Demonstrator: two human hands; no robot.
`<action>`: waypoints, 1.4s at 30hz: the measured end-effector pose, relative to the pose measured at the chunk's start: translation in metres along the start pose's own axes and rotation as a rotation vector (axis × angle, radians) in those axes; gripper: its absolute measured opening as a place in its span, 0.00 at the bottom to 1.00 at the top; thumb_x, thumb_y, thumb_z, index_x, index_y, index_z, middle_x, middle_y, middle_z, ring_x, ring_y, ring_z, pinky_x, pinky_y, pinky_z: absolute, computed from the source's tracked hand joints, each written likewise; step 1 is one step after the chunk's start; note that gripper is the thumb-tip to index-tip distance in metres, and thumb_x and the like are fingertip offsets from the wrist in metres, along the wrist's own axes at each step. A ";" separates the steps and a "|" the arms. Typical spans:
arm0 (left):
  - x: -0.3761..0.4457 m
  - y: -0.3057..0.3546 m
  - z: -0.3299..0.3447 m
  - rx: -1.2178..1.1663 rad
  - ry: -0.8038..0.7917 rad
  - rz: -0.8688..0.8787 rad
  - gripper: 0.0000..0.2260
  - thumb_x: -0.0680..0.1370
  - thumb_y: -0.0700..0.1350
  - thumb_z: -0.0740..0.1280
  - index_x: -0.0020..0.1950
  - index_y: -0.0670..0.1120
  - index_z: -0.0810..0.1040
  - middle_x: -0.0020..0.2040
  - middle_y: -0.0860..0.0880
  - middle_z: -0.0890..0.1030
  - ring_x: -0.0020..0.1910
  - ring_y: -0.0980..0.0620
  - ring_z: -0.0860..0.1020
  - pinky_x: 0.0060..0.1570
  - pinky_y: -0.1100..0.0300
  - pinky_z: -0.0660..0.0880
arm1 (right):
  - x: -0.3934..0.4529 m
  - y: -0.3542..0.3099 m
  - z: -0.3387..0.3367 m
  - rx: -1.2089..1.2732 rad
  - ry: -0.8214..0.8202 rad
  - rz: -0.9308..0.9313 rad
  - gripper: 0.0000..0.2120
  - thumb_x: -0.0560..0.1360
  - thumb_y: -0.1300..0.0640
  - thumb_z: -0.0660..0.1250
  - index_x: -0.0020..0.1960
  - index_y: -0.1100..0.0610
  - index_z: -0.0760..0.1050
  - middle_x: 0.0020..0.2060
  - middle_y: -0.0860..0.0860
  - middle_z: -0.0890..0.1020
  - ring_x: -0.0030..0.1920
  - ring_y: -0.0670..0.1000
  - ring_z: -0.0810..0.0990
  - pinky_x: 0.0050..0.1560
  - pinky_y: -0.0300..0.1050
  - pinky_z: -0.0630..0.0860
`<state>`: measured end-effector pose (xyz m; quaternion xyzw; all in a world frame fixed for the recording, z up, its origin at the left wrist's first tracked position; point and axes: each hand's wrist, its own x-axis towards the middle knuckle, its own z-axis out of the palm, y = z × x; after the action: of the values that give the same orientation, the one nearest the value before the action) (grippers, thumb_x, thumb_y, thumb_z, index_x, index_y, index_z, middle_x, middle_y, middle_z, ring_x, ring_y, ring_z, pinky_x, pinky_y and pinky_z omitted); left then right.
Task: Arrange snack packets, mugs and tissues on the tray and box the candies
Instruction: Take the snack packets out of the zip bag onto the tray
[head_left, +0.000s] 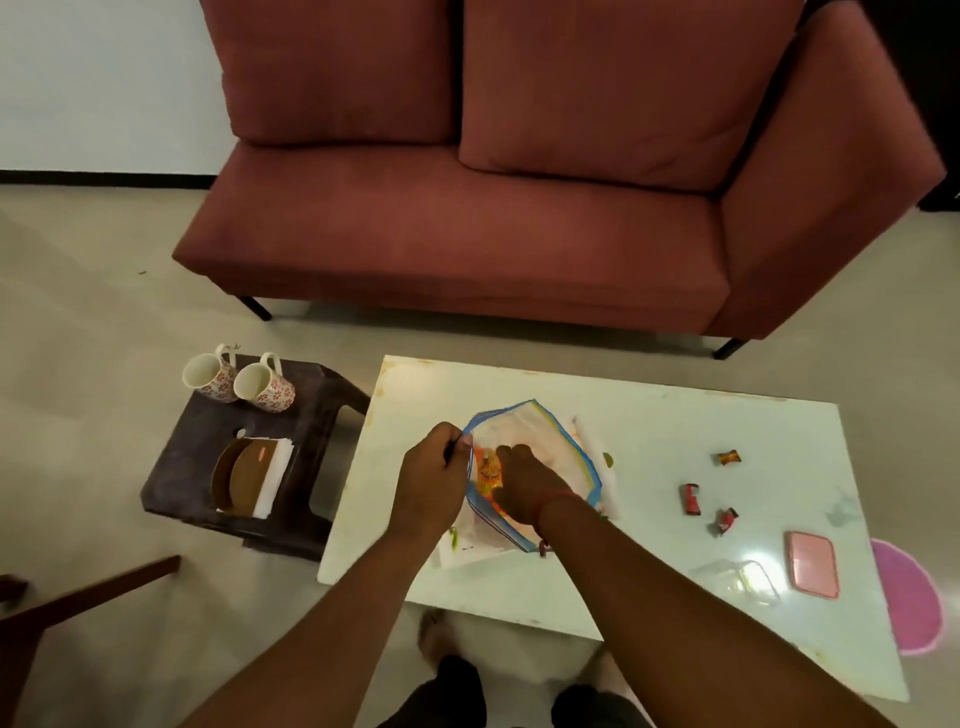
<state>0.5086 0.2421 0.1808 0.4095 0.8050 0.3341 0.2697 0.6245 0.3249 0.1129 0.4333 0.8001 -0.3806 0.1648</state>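
A clear zip bag (550, 431) with a blue rim lies open on the white table (675, 421). My left hand (431, 473) pinches the bag's left rim. My right hand (524, 480) reaches inside the bag beside an orange snack packet (488, 470); whether it grips the packet is hidden. Three wrapped candies (691, 498) lie to the right. A clear box (737, 579) and its pink lid (811, 564) sit at the table's right front. Two floral mugs (236, 379) lie on their sides on a dark stool (322, 415), with a tissue holder (252, 475) in front of them.
A red sofa (467, 234) stands behind the table. A pink mat (909, 597) lies on the floor at the right. A dark wooden chair frame (78, 597) shows at the lower left. My feet (441, 639) are under the table's front edge.
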 end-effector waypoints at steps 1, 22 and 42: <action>-0.005 0.014 0.004 -0.008 0.005 0.037 0.10 0.82 0.51 0.60 0.41 0.53 0.71 0.37 0.55 0.79 0.38 0.55 0.79 0.34 0.65 0.76 | 0.000 0.008 -0.008 -0.034 0.007 -0.019 0.34 0.77 0.54 0.67 0.77 0.57 0.54 0.76 0.59 0.56 0.71 0.61 0.68 0.68 0.53 0.69; -0.004 0.033 0.019 0.194 0.132 -0.004 0.10 0.82 0.51 0.60 0.43 0.50 0.71 0.39 0.51 0.79 0.33 0.56 0.75 0.31 0.69 0.65 | -0.058 -0.008 -0.087 -0.766 0.403 -0.463 0.08 0.73 0.63 0.67 0.51 0.58 0.79 0.52 0.57 0.82 0.45 0.60 0.83 0.41 0.51 0.78; 0.053 -0.120 -0.089 0.284 0.084 -0.154 0.10 0.82 0.47 0.60 0.45 0.44 0.74 0.41 0.46 0.79 0.40 0.46 0.78 0.42 0.52 0.78 | 0.017 -0.038 0.002 0.940 1.088 0.272 0.06 0.79 0.52 0.63 0.46 0.53 0.71 0.40 0.49 0.78 0.42 0.61 0.81 0.43 0.57 0.79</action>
<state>0.3608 0.2056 0.1376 0.3663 0.8836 0.2125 0.1999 0.5839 0.3205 0.1195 0.6815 0.4601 -0.3908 -0.4137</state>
